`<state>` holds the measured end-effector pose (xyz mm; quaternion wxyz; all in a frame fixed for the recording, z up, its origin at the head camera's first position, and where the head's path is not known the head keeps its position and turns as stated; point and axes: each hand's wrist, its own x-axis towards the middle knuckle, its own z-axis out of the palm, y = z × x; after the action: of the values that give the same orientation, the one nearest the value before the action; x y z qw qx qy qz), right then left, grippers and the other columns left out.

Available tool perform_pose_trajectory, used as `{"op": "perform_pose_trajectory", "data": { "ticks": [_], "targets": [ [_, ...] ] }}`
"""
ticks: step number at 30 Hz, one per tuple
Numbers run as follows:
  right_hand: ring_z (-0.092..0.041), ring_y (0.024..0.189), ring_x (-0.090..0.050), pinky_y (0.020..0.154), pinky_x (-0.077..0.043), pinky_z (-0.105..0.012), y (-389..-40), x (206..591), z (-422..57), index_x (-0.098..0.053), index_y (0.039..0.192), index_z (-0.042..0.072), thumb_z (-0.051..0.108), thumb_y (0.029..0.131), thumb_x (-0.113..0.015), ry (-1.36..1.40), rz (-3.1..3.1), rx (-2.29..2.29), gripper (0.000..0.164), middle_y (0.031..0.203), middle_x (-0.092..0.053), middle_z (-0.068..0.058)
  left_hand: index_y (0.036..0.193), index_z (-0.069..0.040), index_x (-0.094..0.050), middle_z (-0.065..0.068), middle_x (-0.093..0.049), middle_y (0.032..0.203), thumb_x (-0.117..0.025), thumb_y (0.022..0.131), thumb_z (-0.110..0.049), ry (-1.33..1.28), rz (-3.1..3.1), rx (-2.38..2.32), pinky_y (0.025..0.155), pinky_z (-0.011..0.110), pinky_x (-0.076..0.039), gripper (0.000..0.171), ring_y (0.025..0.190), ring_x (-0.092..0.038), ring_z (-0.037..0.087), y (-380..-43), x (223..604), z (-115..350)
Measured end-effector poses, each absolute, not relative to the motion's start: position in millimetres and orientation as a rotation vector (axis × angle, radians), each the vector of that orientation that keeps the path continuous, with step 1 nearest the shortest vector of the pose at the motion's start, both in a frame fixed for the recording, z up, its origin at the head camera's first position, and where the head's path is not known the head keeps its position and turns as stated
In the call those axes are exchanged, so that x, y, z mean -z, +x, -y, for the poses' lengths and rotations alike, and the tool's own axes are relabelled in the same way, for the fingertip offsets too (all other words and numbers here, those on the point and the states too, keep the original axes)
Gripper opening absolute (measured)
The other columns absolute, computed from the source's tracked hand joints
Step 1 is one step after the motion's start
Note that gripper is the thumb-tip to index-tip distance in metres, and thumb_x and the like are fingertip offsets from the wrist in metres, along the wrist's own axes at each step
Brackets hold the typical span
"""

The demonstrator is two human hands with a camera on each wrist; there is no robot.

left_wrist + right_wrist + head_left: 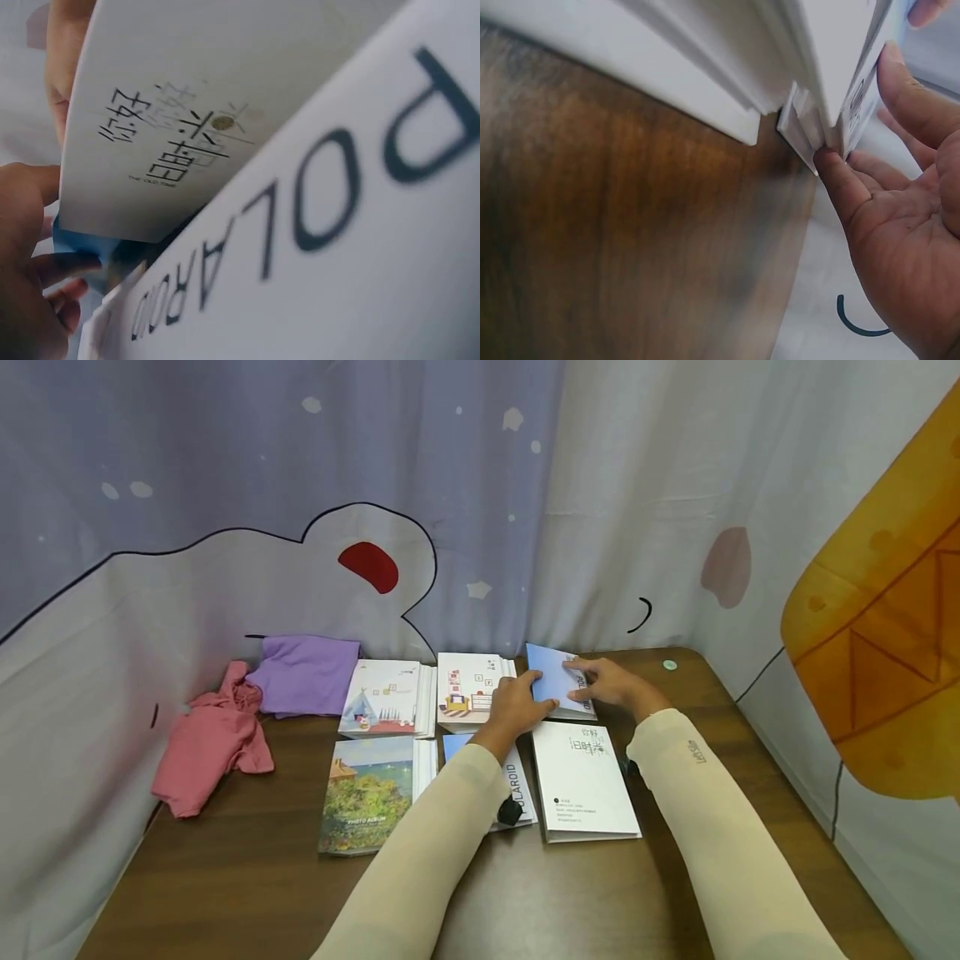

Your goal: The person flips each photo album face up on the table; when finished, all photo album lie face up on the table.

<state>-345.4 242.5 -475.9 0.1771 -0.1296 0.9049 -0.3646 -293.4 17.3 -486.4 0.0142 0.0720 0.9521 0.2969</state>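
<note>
A blue POLAROID photo album (pixel 551 672) lies at the back right of a group of albums, overlapped by both hands. My left hand (pixel 516 703) is at its left side, fingers spread and fairly straight, touching the album's edge. From the right, my right hand (pixel 611 685) holds the album by its right side, with a fingertip over the cover. In the right wrist view, the fingers of the right hand (pixel 907 195) close on the album's corner. Directly in front lies a white album (pixel 581 785) with dark lettering.
To the left are two white illustrated albums (pixel 382 693) (pixel 468 689), a landscape-covered album (pixel 367 797) and another POLAROID album (pixel 517 785), partly under the left forearm. Purple cloth (pixel 311 677) and pink cloth (pixel 213 739) lie at the left. A curtain (pixel 480 510) hangs behind the table (pixel 247 868).
</note>
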Motion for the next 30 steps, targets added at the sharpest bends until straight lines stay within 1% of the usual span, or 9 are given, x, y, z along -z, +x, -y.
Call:
{"op": "perform_pose_trajectory", "data": {
  "ticks": [3,6,12,17,20,23,26,30],
  "targets": [
    [-0.047,0.169,-0.018,0.135,-0.024,-0.062,-346.7,477.4,-242.3,-0.040,0.170,0.016,0.023,0.103,-0.079,-0.373,-2.588,0.985,0.078,0.183,-0.016,-0.018,0.160,-0.027,-0.057,0.007,-0.065,0.155,-0.074,0.101,-0.053,0.227,-2.987,-0.833,0.121,0.050,-0.048,0.067,0.147,-0.054,0.034,-293.1,488.4,-15.9],
    [-0.046,0.169,-0.019,0.135,-0.024,-0.061,-348.3,479.5,-241.4,-0.042,0.169,0.014,0.025,0.103,-0.079,-0.392,-2.614,0.940,0.077,0.182,-0.018,-0.018,0.159,-0.027,-0.058,0.006,-0.066,0.155,-0.073,0.101,-0.055,0.228,-3.015,-0.755,0.122,0.050,-0.045,0.067,0.150,-0.052,0.034,-294.4,491.1,-15.2],
    [-0.046,0.168,-0.020,0.135,-0.025,-0.061,-350.3,481.8,-239.8,-0.043,0.168,0.011,0.028,0.102,-0.079,-0.402,-2.642,0.881,0.077,0.182,-0.020,-0.019,0.160,-0.029,-0.057,0.004,-0.064,0.159,-0.072,0.101,-0.058,0.223,-3.009,-0.698,0.129,0.054,-0.036,0.068,0.158,-0.042,0.036,-297.1,493.6,-12.5],
    [-0.048,0.168,-0.020,0.134,-0.025,-0.063,-350.7,481.2,-239.1,-0.038,0.171,0.014,0.029,0.102,-0.079,-0.384,-2.655,0.872,0.081,0.181,-0.021,-0.020,0.163,-0.031,-0.054,0.002,-0.061,0.163,-0.068,0.102,-0.062,0.247,-3.004,-0.615,0.132,0.057,-0.030,0.069,0.163,-0.035,0.039,-297.9,490.5,-8.4],
    [-0.049,0.167,-0.023,0.133,-0.027,-0.064,-349.4,480.9,-238.6,-0.035,0.172,0.015,0.030,0.102,-0.080,-0.371,-2.658,0.879,0.084,0.181,-0.022,-0.021,0.166,-0.031,-0.050,-0.001,-0.055,0.168,-0.063,0.104,-0.064,0.294,-3.013,-0.517,0.134,0.058,-0.028,0.071,0.165,-0.032,0.040,-297.1,488.6,-6.8],
    [-0.049,0.167,-0.024,0.133,-0.028,-0.065,-347.9,481.1,-238.0,-0.033,0.173,0.016,0.032,0.103,-0.079,-0.365,-2.664,0.868,0.085,0.182,-0.020,-0.021,0.168,-0.031,-0.046,-0.002,-0.047,0.174,-0.059,0.105,-0.066,0.328,-3.026,-0.411,0.135,0.061,-0.025,0.073,0.167,-0.029,0.042,-294.6,484.9,-4.9],
    [-0.051,0.167,-0.020,0.133,-0.025,-0.069,-344.9,479.6,-238.4,-0.030,0.174,0.016,0.040,0.106,-0.073,-0.370,-2.696,0.798,0.084,0.183,-0.016,-0.020,0.170,-0.033,-0.042,0.000,-0.039,0.178,-0.056,0.105,-0.069,0.337,-3.040,-0.318,0.136,0.065,-0.021,0.075,0.169,-0.024,0.044,-292.1,479.3,-1.5],
    [-0.057,0.166,-0.013,0.131,-0.019,-0.076,-332.5,470.8,-241.4,-0.023,0.175,0.015,0.052,0.109,-0.064,-0.378,-2.723,0.703,0.087,0.183,-0.007,-0.024,0.173,-0.036,-0.034,0.001,-0.028,0.183,-0.051,0.105,-0.074,0.332,-3.061,-0.220,0.136,0.069,-0.016,0.080,0.171,-0.017,0.044,-287.3,471.2,5.1]
  ]
}}
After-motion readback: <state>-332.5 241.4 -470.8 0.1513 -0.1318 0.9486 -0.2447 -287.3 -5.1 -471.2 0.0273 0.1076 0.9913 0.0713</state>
